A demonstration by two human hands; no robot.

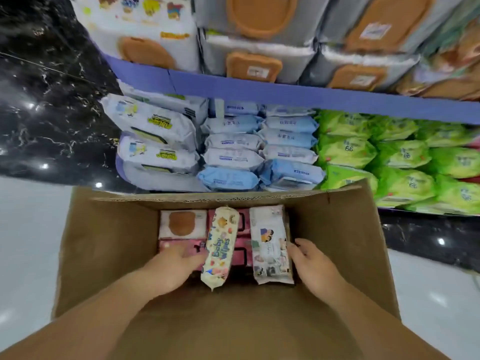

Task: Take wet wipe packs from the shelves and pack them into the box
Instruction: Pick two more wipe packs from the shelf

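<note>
Inside the cardboard box [104, 242], the left hand [171, 268] lies flat-fingered on the pink packs [181, 246], against the on-edge Baby Wipes pack [220, 245]. The right hand [311, 266] touches the right edge of the white pack [268, 242]; its grip is unclear.

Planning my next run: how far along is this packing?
Done: a brown-lidded pack and pink packs lie in the box. In hand: the left hand touches the Baby Wipes pack, the right hand the white pack, both inside. Left: the box walls rise high above them, and the shelves hold many packs.
</note>
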